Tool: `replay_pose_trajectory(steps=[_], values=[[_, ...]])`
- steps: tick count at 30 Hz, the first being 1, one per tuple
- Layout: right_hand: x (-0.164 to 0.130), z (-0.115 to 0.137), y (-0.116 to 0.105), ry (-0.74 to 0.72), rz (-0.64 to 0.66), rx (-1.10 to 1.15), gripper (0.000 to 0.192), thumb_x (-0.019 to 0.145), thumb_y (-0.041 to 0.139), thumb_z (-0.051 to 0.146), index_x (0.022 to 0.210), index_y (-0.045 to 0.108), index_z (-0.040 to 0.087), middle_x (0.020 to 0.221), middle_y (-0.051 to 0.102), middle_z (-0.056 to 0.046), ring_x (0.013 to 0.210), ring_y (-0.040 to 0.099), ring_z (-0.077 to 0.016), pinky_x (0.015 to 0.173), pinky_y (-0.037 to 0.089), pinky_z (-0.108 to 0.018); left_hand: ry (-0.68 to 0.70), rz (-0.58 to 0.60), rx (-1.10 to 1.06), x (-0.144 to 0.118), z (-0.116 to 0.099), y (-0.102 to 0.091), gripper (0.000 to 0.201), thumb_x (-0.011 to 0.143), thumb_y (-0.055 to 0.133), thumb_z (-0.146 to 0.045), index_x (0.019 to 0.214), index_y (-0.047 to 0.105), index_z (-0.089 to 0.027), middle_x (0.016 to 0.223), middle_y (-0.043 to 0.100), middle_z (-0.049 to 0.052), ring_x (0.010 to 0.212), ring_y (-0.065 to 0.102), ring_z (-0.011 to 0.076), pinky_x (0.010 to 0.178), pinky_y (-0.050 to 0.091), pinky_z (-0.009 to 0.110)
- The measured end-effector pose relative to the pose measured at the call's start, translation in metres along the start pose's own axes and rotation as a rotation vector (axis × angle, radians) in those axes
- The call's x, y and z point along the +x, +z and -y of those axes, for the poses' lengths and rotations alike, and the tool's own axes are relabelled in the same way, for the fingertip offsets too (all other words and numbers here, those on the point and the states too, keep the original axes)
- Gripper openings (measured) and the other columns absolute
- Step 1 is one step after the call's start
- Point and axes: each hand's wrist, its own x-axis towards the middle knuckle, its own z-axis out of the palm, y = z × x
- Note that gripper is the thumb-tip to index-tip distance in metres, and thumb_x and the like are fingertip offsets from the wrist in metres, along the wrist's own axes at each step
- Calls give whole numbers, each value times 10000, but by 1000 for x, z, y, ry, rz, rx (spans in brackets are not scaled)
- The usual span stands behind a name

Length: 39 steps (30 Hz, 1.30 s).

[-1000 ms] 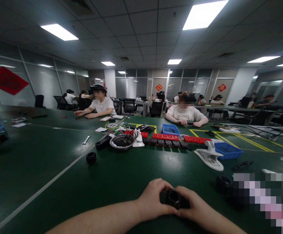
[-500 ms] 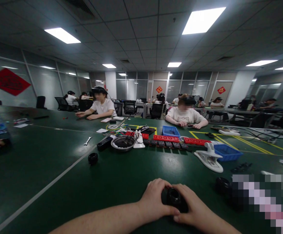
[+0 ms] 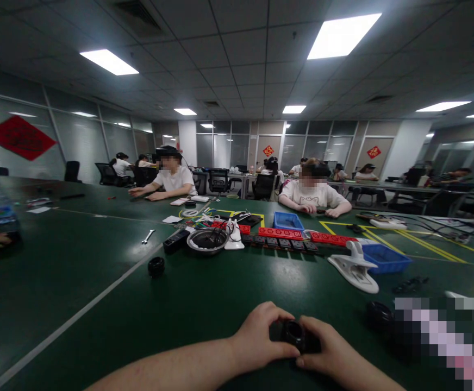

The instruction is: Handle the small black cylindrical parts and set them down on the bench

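A small black ring-shaped part (image 3: 294,332) sits between both my hands, low over the green table (image 3: 204,304) near its front edge. My left hand (image 3: 260,338) grips it from the left, fingers curled over its top. From the right, my right hand (image 3: 327,353) closes its thumb and fingers on the same part. The underside of the part is hidden by my fingers.
Another black ring part (image 3: 156,266) lies to the left, one more (image 3: 379,314) to the right. Further back: a metal bowl (image 3: 207,239), red and black power strips (image 3: 286,239), blue bins (image 3: 384,258), a white clamp (image 3: 354,266), a wrench (image 3: 148,235). People sit across the table.
Both hands have turned slightly on the black part and shifted a little lower in view. The camera has tilted a bit; nothing else on the table has moved.
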Motion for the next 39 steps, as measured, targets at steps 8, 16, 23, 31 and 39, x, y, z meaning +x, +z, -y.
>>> replay_pose_trajectory(steps=[8,16,23,31,39], values=[[-3,3,9,-56,-188,-266,403,588,633,469,863,552,186,872,576,-63,807,510,-239,707,357,-325,1,-81,12,0,1,2,519,577,721,-294,1059,545,-214,893,559,18,825,517,185,736,403,277],[-3,-6,-5,-90,62,208,476,645,603,212,1102,489,142,1090,532,-81,1025,459,-233,898,321,-338,112,-20,7,2,2,-3,424,636,685,-290,1033,560,-213,883,575,13,805,527,166,709,405,253],[-4,2,2,-33,-69,36,346,582,649,221,905,556,141,867,584,-48,793,522,-199,679,390,-272,75,-36,18,-1,-1,-1,435,613,704,-283,1018,561,-222,908,567,10,841,515,177,717,402,259],[-5,7,6,-56,-144,-105,472,550,678,329,969,526,174,932,557,-58,850,495,-220,736,367,-304,20,-50,-17,-1,0,3,411,573,715,-245,948,552,-207,919,558,0,864,500,174,751,394,263],[-5,2,-14,-100,130,165,305,634,604,233,923,562,148,933,540,-49,879,489,-214,775,371,-315,95,26,-43,1,3,-1,419,629,681,-279,1020,545,-224,937,542,10,848,502,169,695,402,242]])
